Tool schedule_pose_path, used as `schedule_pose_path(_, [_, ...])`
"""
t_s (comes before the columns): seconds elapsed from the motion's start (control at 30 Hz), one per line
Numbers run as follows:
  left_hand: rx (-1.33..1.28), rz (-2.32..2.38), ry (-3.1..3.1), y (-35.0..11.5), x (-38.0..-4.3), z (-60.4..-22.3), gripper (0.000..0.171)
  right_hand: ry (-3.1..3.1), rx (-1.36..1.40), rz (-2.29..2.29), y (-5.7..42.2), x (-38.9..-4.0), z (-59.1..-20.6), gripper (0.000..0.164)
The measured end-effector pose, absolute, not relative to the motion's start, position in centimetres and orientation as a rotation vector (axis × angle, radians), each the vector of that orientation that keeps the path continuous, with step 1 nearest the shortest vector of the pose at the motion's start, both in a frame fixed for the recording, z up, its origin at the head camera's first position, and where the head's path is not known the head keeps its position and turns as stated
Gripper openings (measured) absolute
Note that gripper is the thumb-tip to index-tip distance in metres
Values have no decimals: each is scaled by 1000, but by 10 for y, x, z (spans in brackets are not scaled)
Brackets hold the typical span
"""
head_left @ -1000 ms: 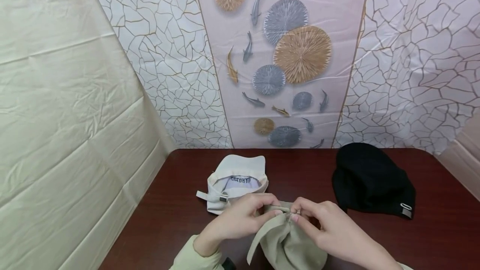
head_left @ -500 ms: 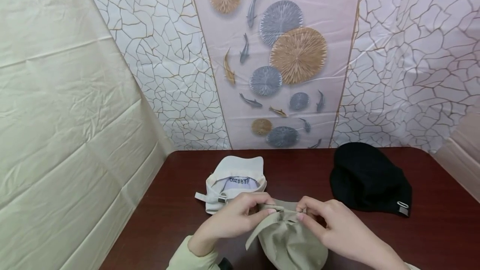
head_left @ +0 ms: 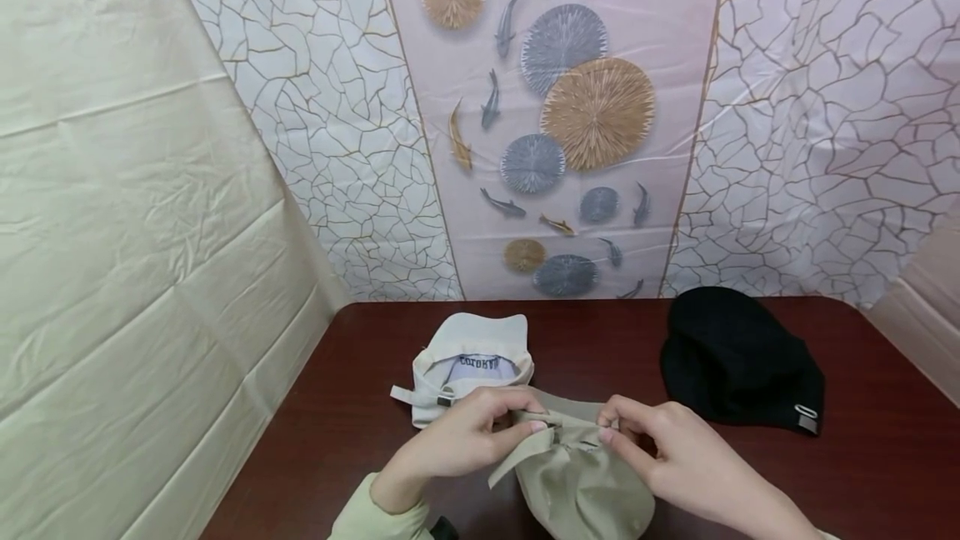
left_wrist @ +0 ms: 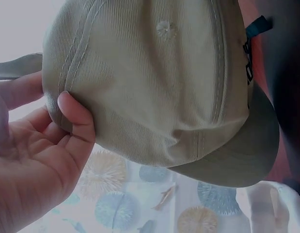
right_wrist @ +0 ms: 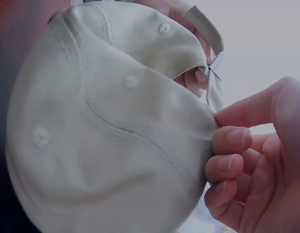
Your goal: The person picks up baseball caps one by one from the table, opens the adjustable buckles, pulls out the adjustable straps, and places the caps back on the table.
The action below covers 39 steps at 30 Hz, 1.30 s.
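Note:
A khaki baseball cap [head_left: 585, 486] is held over the near middle of the table, its crown towards me. My left hand [head_left: 468, 436] pinches its back edge on the left, beside the loose end of the adjusting strap [head_left: 517, 457]. On the other side, my right hand [head_left: 675, 457] pinches the same edge between thumb and fingers. In the left wrist view the cap's brim [left_wrist: 237, 155] and stitched crown [left_wrist: 140, 82] show. The right wrist view shows the strap [right_wrist: 206, 29] standing out beyond the back opening, with fingers [right_wrist: 273, 109] on the rim.
A white cap [head_left: 480, 336] lies upside down behind my left hand, its strap sticking out to the left. At the right of the dark red table [head_left: 600, 340] lies a black cap [head_left: 738, 361] with a metal buckle. A patterned cloth [head_left: 592, 215] hangs behind.
My hands have drawn apart along the khaki cap's back edge, the right hand shifting slightly right and the left slightly left. The gathered fabric between them has spread out flatter.

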<state>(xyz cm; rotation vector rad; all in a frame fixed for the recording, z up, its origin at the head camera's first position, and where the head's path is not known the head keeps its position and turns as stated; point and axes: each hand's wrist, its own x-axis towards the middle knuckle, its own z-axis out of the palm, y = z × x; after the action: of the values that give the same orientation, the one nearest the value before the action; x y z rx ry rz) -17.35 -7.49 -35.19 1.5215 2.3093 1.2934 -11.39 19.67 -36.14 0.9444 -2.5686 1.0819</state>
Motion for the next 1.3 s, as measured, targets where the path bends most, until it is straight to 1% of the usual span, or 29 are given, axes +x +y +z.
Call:
schedule_pose_path(0.13, [1487, 1302, 2328, -72, -173, -353, 8, -2579, 981, 1161, 193, -111, -358, 16])
schedule_pose_path(0.23, [1456, 1307, 2335, -69, -172, -354, 6, -2583, 1062, 1284, 188, -109, -357, 18])
schedule_pose_path(0.43, [1510, 1300, 2279, -63, -170, -356, 6, -2586, 1194, 1433, 181, -111, -360, 8])
schedule_pose_path(0.6, [1542, 1262, 2271, -62, -170, -360, 6, -2596, 1216, 1426, 182, -112, -363, 8])
schedule_pose_path(0.8, [1628, 1187, 2313, -63, -166, -360, 5, -2616, 1223, 1420, 186, -111, -366, 13])
schedule_pose_path(1.13, [1630, 1241, 2288, -74, -163, -358, 4, -2639, 1179, 1409, 191, -111, -365, 15])
schedule_pose_path(1.3, [1613, 1265, 2283, -74, -165, -361, 4, -2627, 1228, 1453, 189, -112, -365, 7])
